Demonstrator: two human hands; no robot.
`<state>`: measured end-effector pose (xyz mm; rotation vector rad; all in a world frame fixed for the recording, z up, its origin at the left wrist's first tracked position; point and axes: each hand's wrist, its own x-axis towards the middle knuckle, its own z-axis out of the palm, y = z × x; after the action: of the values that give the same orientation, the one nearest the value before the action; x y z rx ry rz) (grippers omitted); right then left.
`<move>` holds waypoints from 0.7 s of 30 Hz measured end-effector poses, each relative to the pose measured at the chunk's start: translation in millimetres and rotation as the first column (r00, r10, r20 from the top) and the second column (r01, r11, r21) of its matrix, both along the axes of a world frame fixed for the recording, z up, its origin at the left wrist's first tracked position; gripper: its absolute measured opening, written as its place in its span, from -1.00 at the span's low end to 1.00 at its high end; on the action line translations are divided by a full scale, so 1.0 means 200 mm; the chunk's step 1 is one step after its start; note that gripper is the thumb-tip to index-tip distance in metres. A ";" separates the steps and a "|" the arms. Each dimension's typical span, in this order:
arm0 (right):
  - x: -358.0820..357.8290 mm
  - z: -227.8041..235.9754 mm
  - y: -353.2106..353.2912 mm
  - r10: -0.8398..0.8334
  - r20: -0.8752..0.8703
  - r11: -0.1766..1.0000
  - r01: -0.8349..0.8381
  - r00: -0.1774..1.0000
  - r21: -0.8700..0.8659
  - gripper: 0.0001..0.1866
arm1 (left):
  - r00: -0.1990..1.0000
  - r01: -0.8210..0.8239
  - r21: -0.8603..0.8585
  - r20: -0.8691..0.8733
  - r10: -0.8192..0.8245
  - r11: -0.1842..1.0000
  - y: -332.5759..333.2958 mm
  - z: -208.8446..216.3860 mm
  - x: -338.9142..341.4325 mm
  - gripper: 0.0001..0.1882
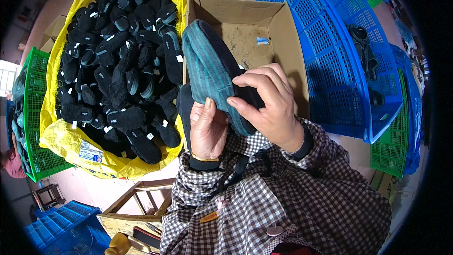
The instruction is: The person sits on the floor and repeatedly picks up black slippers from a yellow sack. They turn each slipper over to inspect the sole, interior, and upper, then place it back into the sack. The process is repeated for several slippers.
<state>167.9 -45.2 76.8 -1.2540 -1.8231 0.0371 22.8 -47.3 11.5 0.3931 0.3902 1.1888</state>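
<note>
A slipper (206, 59) with teal striped fabric and a dark sole is tilted in front of me, above the near edge of an open cardboard box. My left hand (207, 130) grips its lower end, thumb flat on the striped cloth. At the slipper's right edge, my right hand (271, 101) has thumb and forefinger bent against the fabric beside a seam. The other right fingers curl behind, partly hidden. Both hands wear dark cuffs under checked sleeves. A second dark piece shows behind my left hand; its kind is unclear.
To the left, a yellow sack (52, 134) bulges with many black fuzzy slippers (118, 56). The cardboard box (290, 42) holds a small blue scrap (262, 40). Blue crates (330, 66) stand right, a green crate (37, 113) far left. A wooden stool (134, 208) is at the lower left.
</note>
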 end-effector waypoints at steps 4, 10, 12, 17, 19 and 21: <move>-0.01 0.00 0.01 -0.034 0.002 0.999 0.034 0.999 -0.026 -0.70 | 0.993 -0.054 0.055 -0.097 0.059 0.997 -0.01 0.04 0.02 -0.70; -0.01 -0.02 0.03 -0.037 0.027 0.999 0.036 0.999 0.010 -0.75 | 0.983 -0.091 0.108 -0.152 0.107 0.990 -0.02 0.04 0.01 -0.74; 0.00 -0.04 0.03 -0.022 0.014 0.999 0.023 1.000 -0.026 -0.81 | 0.983 -0.099 0.067 -0.151 0.108 0.993 -0.02 0.04 0.02 -0.74; 0.05 -0.12 -0.03 -0.088 -0.645 0.902 -0.214 0.759 -0.374 -0.87 | 0.963 -0.160 0.007 -0.217 0.158 0.987 -0.01 0.00 0.01 -0.77; 0.07 -0.15 -0.06 -0.067 -0.515 0.889 -0.183 0.855 -0.420 -0.76 | 0.932 -0.227 -0.014 -0.293 0.213 0.974 0.00 0.01 0.02 -0.79; 0.09 -0.18 -0.11 0.054 -0.388 0.835 -0.255 0.920 -0.488 -0.40 | 0.904 -0.260 -0.012 -0.355 0.239 0.966 0.00 0.01 0.04 -0.82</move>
<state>185.1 -66.6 40.9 -1.3483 -1.6302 0.8700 30.0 -46.9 14.4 0.5181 0.8049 1.3551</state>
